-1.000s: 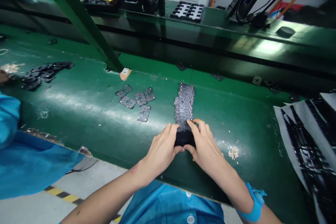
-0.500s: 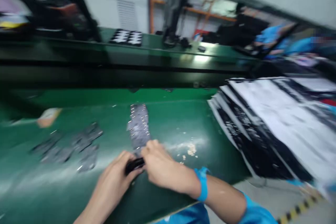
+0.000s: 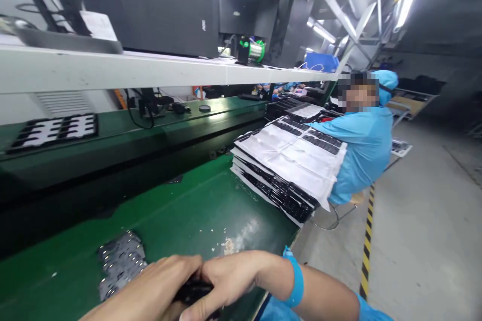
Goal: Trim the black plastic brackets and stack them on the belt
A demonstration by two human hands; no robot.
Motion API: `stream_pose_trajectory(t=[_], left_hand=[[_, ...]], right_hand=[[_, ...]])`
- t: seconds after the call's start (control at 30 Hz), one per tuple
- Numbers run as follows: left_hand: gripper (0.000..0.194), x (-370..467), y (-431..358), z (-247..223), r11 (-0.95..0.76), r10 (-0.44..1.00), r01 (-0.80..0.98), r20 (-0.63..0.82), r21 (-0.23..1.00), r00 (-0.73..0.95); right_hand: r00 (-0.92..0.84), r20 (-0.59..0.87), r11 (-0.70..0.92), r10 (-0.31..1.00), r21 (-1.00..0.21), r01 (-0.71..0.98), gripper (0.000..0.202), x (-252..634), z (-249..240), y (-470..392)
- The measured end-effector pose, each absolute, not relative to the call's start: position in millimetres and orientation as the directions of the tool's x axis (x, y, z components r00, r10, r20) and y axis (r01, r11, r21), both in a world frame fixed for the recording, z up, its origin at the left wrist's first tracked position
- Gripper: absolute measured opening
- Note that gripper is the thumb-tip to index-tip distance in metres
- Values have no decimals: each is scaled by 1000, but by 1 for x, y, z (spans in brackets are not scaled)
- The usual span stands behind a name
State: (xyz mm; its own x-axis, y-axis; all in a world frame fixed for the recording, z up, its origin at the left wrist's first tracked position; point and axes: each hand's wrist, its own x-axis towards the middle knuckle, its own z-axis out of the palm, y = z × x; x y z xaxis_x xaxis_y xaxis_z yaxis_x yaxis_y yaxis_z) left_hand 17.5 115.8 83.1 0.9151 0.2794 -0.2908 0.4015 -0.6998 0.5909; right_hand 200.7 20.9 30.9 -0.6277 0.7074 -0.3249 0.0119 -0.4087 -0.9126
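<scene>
At the bottom of the head view, my left hand (image 3: 158, 283) and my right hand (image 3: 231, 273) meet around a small black object (image 3: 194, 291). The fingers of both hands are curled on it, and they cover so much of it that its kind cannot be made out. Just beyond my left hand lies a pile of flat grey pieces with shiny metal bits (image 3: 122, 261) on the green bench top, partly covered by that hand. A blue band (image 3: 295, 278) circles my right wrist.
A tall stack of black trays with white sheets (image 3: 289, 160) stands on the bench (image 3: 188, 215) to the right. Pale crumbs (image 3: 229, 246) lie nearer. A person in blue (image 3: 365, 145) sits beyond the stack. A white shelf (image 3: 158, 67) with monitors crosses above.
The view has swung up and to the right, bringing the seated person and the shelf into sight. My hands still hold the black object, now lower in view and with the right hand covering more of it.
</scene>
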Motion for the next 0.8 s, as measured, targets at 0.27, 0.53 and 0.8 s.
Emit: stream_pose_trajectory(t=[0.27, 0.53, 0.8], left_hand=[[46, 156, 96, 155, -631, 8, 284, -360, 722, 933], [32, 196, 58, 132, -458, 117, 256, -227, 852, 967], [24, 219, 55, 128, -209, 131, 269, -246, 940, 960]], right_hand=[[1, -268, -189, 963, -681, -708, 49, 236, 64, -87], [216, -296, -61, 931, -707, -705, 38, 277, 84, -131], [243, -354, -15, 903, -592, -806, 46, 299, 91, -140]])
